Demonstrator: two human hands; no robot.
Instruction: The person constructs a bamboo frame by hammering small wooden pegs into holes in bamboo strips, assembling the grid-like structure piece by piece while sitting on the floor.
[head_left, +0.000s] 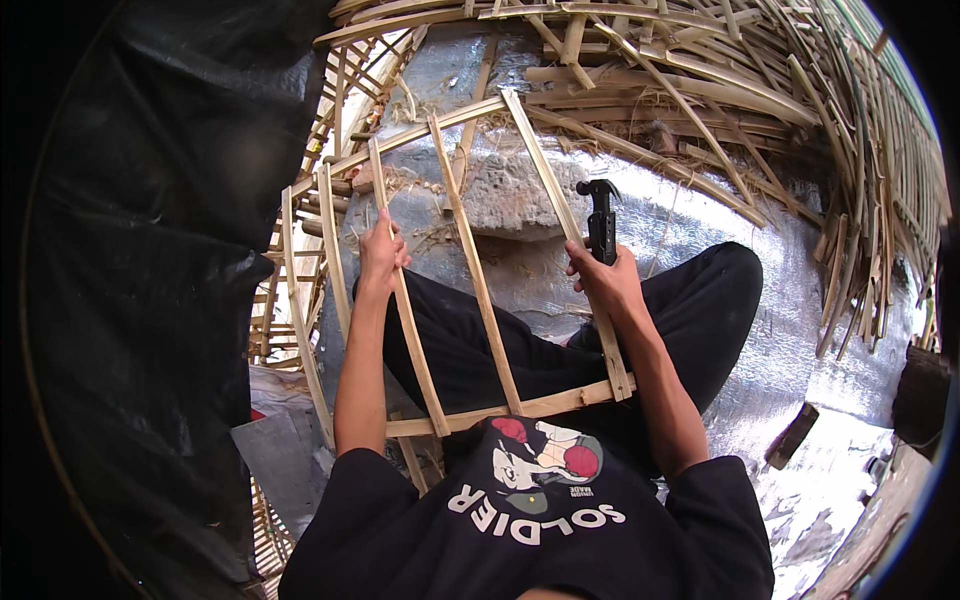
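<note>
A frame of pale split-bamboo or wooden slats (472, 262) lies across my lap, with several long slats joined by a crosspiece at the far end and another near my shirt. My left hand (382, 254) is closed around one of the long slats, left of the frame's middle. Held in my right hand (608, 280) is a black claw hammer (602, 215), its head pointing up and away from me. The fingers of that hand also rest against the frame's rightmost slat (545, 172). The hammer's lower handle is hidden by the hand.
A rough stone block (508, 196) sits beyond the frame on silvery sheeting (690, 205). Piles of bamboo strips (720, 90) fill the back and right. Black sheeting (150, 250) hangs at the left. A small dark block (792, 436) lies at the right, and a grey board (275, 465) lower left.
</note>
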